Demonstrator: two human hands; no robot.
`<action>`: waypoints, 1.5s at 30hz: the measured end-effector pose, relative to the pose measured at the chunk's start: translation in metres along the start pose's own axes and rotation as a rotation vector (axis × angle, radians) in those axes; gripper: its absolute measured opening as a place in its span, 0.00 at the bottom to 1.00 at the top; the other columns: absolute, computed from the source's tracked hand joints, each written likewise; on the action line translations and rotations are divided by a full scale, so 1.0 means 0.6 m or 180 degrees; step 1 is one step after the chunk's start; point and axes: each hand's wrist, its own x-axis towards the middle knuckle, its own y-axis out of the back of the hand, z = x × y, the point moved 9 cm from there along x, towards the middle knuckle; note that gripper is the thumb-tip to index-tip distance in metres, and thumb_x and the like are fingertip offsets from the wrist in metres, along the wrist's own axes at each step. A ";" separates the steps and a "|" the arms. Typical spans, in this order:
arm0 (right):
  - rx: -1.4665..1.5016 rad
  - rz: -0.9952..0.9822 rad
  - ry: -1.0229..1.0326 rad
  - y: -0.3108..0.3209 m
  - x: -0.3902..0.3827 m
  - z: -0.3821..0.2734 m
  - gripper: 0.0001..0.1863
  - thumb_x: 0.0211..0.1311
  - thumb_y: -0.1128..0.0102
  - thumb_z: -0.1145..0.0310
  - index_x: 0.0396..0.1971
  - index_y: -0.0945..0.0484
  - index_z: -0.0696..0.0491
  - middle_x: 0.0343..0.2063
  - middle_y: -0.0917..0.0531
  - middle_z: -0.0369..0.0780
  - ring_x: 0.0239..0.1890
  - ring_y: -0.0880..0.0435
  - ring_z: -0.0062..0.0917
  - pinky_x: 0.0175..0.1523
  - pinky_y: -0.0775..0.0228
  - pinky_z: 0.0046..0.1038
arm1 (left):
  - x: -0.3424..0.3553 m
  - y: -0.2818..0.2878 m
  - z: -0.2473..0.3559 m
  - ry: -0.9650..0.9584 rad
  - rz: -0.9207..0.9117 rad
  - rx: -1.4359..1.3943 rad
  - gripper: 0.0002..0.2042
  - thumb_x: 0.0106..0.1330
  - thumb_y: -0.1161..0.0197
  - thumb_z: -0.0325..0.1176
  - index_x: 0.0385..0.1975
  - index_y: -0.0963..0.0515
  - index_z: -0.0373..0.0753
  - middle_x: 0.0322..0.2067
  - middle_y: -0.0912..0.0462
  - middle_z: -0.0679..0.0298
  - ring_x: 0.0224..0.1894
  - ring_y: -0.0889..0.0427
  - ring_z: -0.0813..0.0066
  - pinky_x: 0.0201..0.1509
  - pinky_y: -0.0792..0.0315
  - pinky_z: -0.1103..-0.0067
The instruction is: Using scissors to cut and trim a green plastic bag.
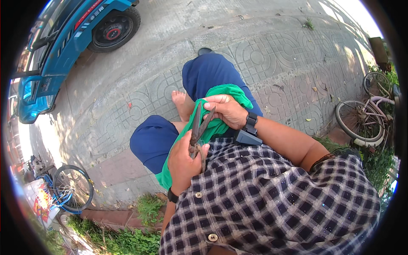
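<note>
- Nearest to us is the checked shirt [272,199], dark and pale, with light buttons down its front.
- Our left hand [182,161] is wrapped around the handles of the scissors [195,134], thumb and fingers bent; a black band [172,196] circles that wrist.
- The scissors' blades stand apart in a narrow V, their points toward our other hand. We cannot tell whether any fabric lies between them.
- Our right hand [231,111] pinches the green cloth [229,90] between thumb and fingers, close by the blade tips. A dark boxy device [248,137] sits at that wrist.
- The cloth lies over our lap, one part across the right thigh, another running down beneath the left hand.
- Below it we see blue trousers [212,74], knees apart, and a bare foot [179,98] between them on the patterned paving [272,55].
- Farther out, at upper left, stands a blue vehicle [63,51] with a black tyre.
- At lower left we see a blue bicycle [73,187] beside a pale bag [40,197]; at right, a pinkish bicycle [361,122].
- Green plants [123,242] grow along the lower edge.
</note>
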 end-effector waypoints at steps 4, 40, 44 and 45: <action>-0.0112 0.0020 -0.0004 0.000 -0.002 0.000 0.14 0.64 0.42 0.69 0.47 0.22 0.59 0.40 0.17 0.38 0.38 0.17 0.19 0.45 0.22 0.24 | 0.004 0.001 0.005 -0.0236 0.0124 0.0133 0.28 0.51 0.28 0.37 0.52 0.27 0.34 0.39 0.20 0.59 0.35 0.20 0.66 0.39 0.27 0.77; -0.0543 -0.0091 -0.0163 -0.024 0.004 -0.001 0.13 0.64 0.41 0.65 0.44 0.21 0.56 0.36 0.17 0.37 0.34 0.17 0.19 0.36 0.24 0.18 | -0.027 0.012 -0.047 0.0419 0.0011 -0.1287 0.26 0.55 0.29 0.39 0.52 0.28 0.32 0.36 0.22 0.64 0.34 0.25 0.79 0.40 0.30 0.81; -0.0660 -0.0058 -0.0089 -0.012 0.008 0.000 0.12 0.64 0.41 0.65 0.43 0.21 0.55 0.36 0.17 0.36 0.33 0.17 0.18 0.36 0.25 0.18 | -0.025 -0.009 -0.055 0.0408 -0.0152 -0.0750 0.27 0.52 0.28 0.42 0.50 0.25 0.35 0.33 0.21 0.61 0.30 0.24 0.73 0.37 0.29 0.80; -0.0654 -0.0022 -0.0101 -0.012 0.008 0.000 0.12 0.63 0.40 0.65 0.43 0.21 0.55 0.36 0.17 0.36 0.33 0.18 0.17 0.36 0.25 0.17 | -0.023 0.002 -0.036 0.0360 -0.0084 -0.0658 0.26 0.52 0.28 0.41 0.51 0.25 0.37 0.33 0.21 0.61 0.29 0.24 0.73 0.36 0.29 0.80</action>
